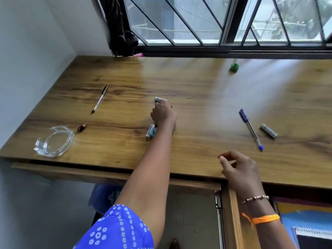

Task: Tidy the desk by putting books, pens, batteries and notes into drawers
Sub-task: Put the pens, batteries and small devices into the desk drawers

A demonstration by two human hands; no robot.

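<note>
At mid-bench [197,90], the left grip [163,113] clasps a white battery [160,99]. Beside its wrist lies another battery [150,131]. The right grip [239,169] hangs loosely curled, holding nothing.

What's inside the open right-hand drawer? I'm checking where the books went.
The right drawer shows a blue book and a spiral-bound notebook. The right hand, its wrist and the desk cover the rest.

- A wooden desk [197,83] is set against a pale wall [27,51] at nine o'clock.
- A barred window [224,20] is seen at twelve o'clock, and daylight is cast across the desktop.
- A dark cloth [120,29] is hung at eleven o'clock.
</note>
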